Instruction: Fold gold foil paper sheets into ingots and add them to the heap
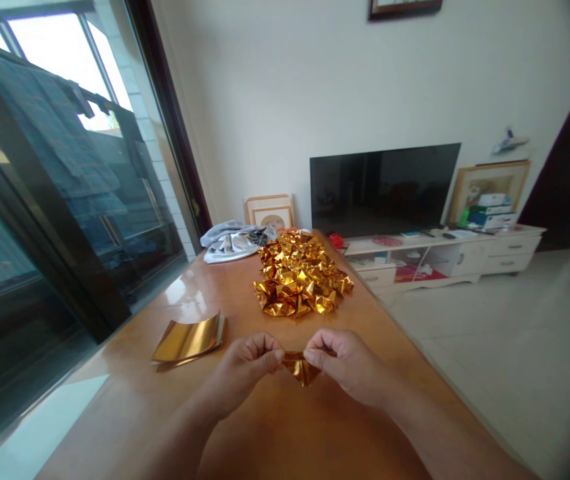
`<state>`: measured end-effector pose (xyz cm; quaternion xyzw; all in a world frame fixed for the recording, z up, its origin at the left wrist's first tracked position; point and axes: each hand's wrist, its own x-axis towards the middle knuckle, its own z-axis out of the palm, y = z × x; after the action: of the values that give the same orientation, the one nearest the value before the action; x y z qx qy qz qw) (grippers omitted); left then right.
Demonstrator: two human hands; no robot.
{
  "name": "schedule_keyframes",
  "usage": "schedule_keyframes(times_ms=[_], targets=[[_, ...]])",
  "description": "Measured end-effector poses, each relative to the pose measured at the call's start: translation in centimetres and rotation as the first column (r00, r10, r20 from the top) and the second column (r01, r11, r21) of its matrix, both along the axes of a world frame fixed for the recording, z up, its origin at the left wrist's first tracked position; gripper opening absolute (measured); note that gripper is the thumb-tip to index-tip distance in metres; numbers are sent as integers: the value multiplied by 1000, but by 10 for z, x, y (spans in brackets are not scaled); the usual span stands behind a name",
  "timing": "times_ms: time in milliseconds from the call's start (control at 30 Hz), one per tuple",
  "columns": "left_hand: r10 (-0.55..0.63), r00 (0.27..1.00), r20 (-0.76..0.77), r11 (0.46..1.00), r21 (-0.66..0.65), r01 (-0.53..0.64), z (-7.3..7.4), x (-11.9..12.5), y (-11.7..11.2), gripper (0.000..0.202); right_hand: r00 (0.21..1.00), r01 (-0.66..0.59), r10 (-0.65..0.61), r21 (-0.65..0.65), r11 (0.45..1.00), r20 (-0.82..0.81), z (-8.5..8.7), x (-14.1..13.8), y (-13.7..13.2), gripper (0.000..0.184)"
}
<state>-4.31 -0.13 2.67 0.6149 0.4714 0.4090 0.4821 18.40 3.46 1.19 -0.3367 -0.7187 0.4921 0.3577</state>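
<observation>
A small sheet of gold foil paper (303, 371), folded to a point at its lower edge, hangs just above the table between my two hands. My left hand (251, 365) pinches its left upper corner between thumb and fingers. On the other side, my right hand (341, 363) pinches the right upper corner the same way. Beyond my hands lies a heap of folded gold foil pieces (301, 273), shiny and crumpled-looking. A stack of flat gold foil sheets (189, 339), slightly curled, rests on the table to the left of my left hand.
The brown wooden table (259, 433) has its right edge beside my right forearm. Grey and white cloth (232, 241) is bundled at the far end. A television (385, 190) stands on a white cabinet (465, 260) beyond. Glass sliding doors (65, 200) line the left side.
</observation>
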Motion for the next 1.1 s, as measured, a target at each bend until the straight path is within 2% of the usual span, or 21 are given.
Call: schedule_keyframes(times_ms=[200, 300, 433, 567, 800, 967, 1100], targets=[[23, 999, -46, 999, 31, -22, 2, -1, 0, 37, 1000, -14, 13, -25, 1000, -10, 2, -1, -2, 21], [54, 999, -4, 997, 46, -54, 0, 1, 1, 38, 1000, 5, -6, -22, 1000, -30, 1, -2, -1, 22], [26, 979, 203, 998, -67, -13, -8, 11, 2, 34, 994, 57, -56, 7, 998, -96, -4, -6, 1, 24], [86, 946, 313, 978, -209, -20, -16, 22, 1, 33, 986, 82, -76, 37, 996, -148, -8, -13, -1, 24], [135, 886, 445, 970, -243, -26, -20, 28, 1, 35, 974, 98, -79, 82, 992, -212, -8, -20, -9, 23], [222, 829, 513, 942, -334, -46, -18, 30, -2, 34, 980, 116, -98, 98, 988, -175, -9, -20, -9, 23], [212, 798, 564, 930, -368, 14, -16, 28, -1, 33, 988, 132, -120, 148, 980, -93, -14, -19, -8, 22]])
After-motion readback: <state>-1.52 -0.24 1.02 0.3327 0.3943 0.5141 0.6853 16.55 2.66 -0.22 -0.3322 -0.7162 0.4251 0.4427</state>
